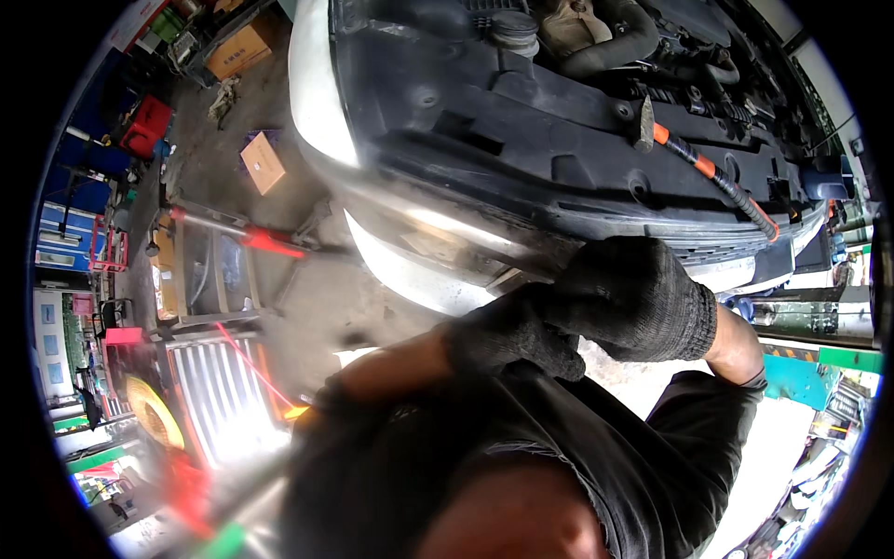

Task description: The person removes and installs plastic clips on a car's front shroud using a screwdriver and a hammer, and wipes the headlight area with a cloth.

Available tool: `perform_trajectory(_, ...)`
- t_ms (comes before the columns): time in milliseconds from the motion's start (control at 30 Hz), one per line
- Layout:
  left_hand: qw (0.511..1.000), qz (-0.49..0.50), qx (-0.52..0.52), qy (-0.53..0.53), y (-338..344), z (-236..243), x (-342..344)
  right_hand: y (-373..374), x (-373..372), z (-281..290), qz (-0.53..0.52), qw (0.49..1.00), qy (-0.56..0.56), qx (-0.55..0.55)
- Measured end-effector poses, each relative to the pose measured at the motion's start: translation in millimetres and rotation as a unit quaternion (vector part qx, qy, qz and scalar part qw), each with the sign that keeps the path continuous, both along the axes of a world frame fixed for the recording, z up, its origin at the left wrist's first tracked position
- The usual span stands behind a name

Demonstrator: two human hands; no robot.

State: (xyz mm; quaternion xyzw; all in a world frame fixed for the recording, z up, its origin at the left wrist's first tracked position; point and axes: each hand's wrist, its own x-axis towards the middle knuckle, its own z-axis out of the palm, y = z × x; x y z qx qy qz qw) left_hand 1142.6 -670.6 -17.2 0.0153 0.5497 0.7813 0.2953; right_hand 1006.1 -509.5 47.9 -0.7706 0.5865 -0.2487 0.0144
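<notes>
Prob. mid-job, amt left unclear: engine bay (638,47) exposed, car front (521,140) at approx. 12 o'clock from L hand (512,337) & R hand (643,293), can't tell if fingers grip anything.

Small brown box (264,166) on grey floor (265,107)

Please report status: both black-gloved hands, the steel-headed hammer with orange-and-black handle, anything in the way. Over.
Left hand and right hand overlapping, grip unclear. Hammer lying untouched on black plastic cover. Hands block view between them.
</notes>
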Motion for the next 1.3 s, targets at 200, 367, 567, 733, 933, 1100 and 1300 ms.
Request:
perform_trajectory(200,0.982,0.141,0.123,-0.008,-14.0,5.8,10.0,-19.0,-14.2,12.6,-0.01,1.0,-0.015,-0.011)
perform_trajectory(367,0.968,0.216,0.126,0.023,-33.5,7.4,16.6,-39.3,-20.1,17.8,-0.048,0.988,-0.145,0.032)
perform_trajectory(567,0.931,0.338,0.089,0.107,-51.1,13.2,5.7,-68.8,-20.8,26.1,-0.081,0.988,-0.132,-0.007)
perform_trajectory(733,0.924,0.336,0.144,0.115,-76.4,19.3,-1.9,-108.5,-59.7,31.8,-0.095,0.975,-0.199,0.034)
perform_trajectory(933,0.953,0.287,0.076,0.066,-83.1,15.9,2.4,-194.8,-130.3,-0.8,-0.102,0.987,-0.107,0.057)
perform_trajectory(1100,0.956,0.26,0.108,0.077,-91.3,9.8,2.7,-234.9,-147.1,-21.8,-0.08,0.974,-0.146,0.152)
perform_trajectory(1300,0.957,0.251,0.072,0.127,-96.3,0.6,0.7,-242.2,-142.3,-24.9,-0.056,0.985,-0.089,0.137)
